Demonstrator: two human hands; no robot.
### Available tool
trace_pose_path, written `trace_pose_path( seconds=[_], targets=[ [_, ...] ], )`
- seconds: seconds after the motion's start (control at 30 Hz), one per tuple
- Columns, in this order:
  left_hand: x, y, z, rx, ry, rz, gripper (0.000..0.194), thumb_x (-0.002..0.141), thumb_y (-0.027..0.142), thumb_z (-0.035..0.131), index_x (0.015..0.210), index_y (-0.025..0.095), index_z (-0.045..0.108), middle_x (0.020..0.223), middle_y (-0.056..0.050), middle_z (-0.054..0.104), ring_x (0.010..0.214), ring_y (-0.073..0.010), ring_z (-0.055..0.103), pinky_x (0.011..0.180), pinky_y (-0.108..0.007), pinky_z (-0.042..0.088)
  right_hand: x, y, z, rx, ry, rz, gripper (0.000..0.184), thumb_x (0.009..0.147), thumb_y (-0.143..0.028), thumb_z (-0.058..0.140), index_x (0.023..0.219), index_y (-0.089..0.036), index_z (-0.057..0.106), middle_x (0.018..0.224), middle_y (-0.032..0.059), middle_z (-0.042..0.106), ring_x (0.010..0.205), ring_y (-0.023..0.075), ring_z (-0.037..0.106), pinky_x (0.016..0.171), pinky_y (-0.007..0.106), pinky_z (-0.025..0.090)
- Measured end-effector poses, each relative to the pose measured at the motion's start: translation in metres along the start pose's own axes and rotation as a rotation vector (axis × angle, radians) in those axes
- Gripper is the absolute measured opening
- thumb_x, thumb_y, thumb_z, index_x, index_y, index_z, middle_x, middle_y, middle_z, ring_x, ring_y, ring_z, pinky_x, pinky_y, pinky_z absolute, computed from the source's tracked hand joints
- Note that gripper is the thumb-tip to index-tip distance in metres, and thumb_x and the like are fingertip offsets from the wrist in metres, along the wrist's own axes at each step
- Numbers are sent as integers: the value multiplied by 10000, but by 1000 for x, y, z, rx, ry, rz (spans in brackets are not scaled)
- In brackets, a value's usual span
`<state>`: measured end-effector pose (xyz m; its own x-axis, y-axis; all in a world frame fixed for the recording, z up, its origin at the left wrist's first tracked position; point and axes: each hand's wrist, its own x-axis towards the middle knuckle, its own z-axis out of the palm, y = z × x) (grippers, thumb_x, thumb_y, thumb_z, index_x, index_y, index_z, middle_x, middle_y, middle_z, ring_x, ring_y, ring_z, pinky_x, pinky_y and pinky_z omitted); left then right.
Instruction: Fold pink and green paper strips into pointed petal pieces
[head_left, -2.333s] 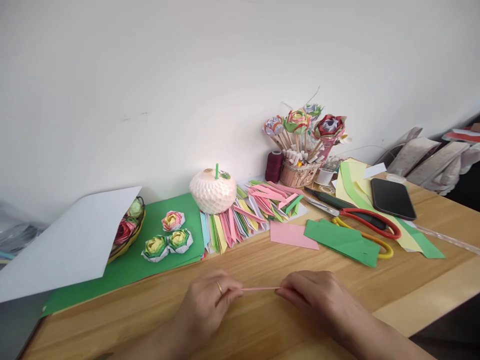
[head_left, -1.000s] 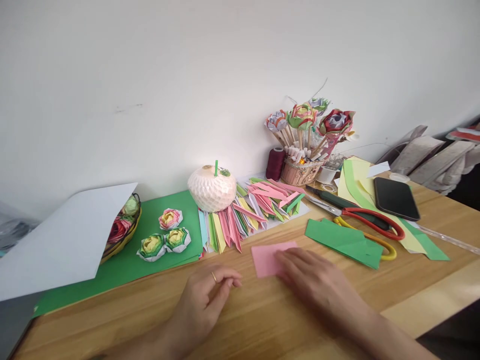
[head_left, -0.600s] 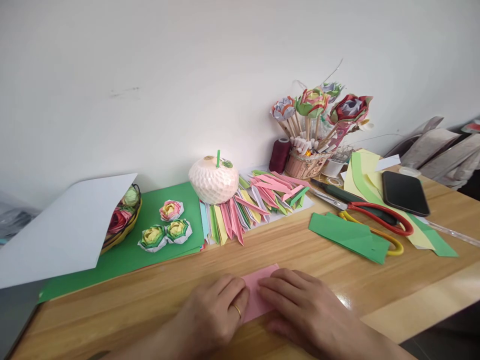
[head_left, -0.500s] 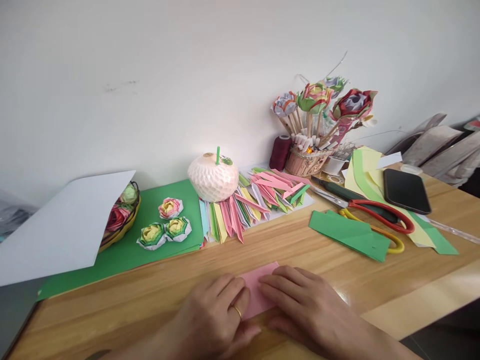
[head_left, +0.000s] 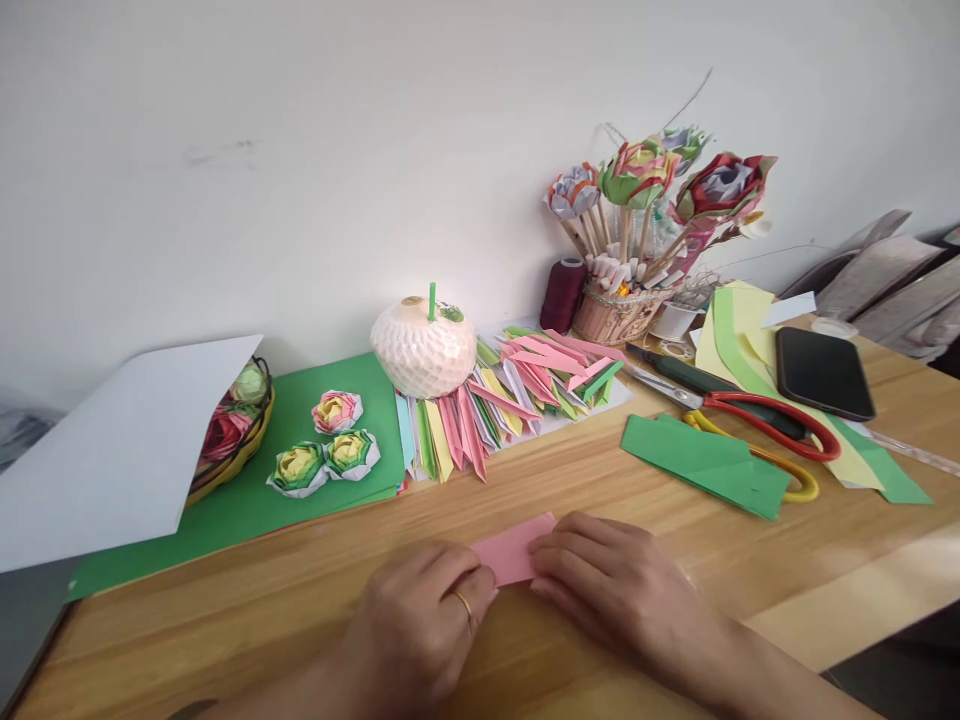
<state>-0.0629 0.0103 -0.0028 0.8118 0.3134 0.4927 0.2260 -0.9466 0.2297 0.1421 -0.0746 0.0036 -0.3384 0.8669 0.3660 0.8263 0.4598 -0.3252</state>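
1. Well to the left of the left hand [head_left: 431, 620], a white sheet [head_left: 127, 450] slants up and partly hides a yellow-rimmed basket [head_left: 262, 432] of paper flowers.
2. Beyond that hand, to its left, green sheets [head_left: 300, 375] lie on the wooden table [head_left: 337, 570], bearing three small paper flowers [head_left: 351, 453].
3. The left hand itself, a ring [head_left: 463, 603] on one finger, is closed, its fingers and thumb pinching the left end of the pink paper [head_left: 514, 550].
4. Straight beyond the left hand stands a white dimpled ornament [head_left: 424, 350] with a green stick [head_left: 433, 302] upright on top.
5. The pink paper spans the gap between the two hands; whether it touches the table I cannot tell. Past it lie many folded strips [head_left: 517, 385].
6. The right hand [head_left: 611, 575] grips the paper's right end, fingers bent over it. Well beyond stand a dark red spool [head_left: 564, 297] and a basket of stemmed flowers [head_left: 615, 318].
7. To the right of and beyond the right hand are green paper pieces [head_left: 705, 465], red-handled scissors [head_left: 684, 396], a yellow handle [head_left: 808, 485] and, farthest right, a black phone [head_left: 825, 373].
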Motion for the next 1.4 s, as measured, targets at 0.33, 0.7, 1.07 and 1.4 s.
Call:
trace_pose_path(
  seconds=[0.33,0.7,1.07,1.4],
  targets=[
    [0,-7,1,-159,-59,-247,265,902,155,437,825,183,689,703,-34,610,657,-160,569,579,-243,441,-6,12,2,168,0,350,169,936,-235,462,815,-199,574,749,19,618,677,148,578,594,258,456],
    [2,-17,4,-153,-105,-333,171,896,244,484,801,193,617,689,-6,656,624,-160,605,565,-231,460,-5,2,17,-39,201,448,172,927,-366,440,868,-231,528,659,-12,618,545,138,608,476,233,466],
    [-2,-23,5,-168,-228,-395,74,875,231,513,826,229,568,707,25,634,642,-140,602,557,-203,443,-8,8,24,-14,132,502,161,943,-356,434,886,-250,540,668,-14,623,558,134,624,495,216,489],
    [-3,-20,8,-192,-212,-465,91,891,233,471,816,242,522,681,39,604,615,-136,590,545,-209,425,-7,10,26,-35,89,515,202,957,-366,405,842,-252,526,642,-7,614,546,144,620,472,224,483]
  ],
)
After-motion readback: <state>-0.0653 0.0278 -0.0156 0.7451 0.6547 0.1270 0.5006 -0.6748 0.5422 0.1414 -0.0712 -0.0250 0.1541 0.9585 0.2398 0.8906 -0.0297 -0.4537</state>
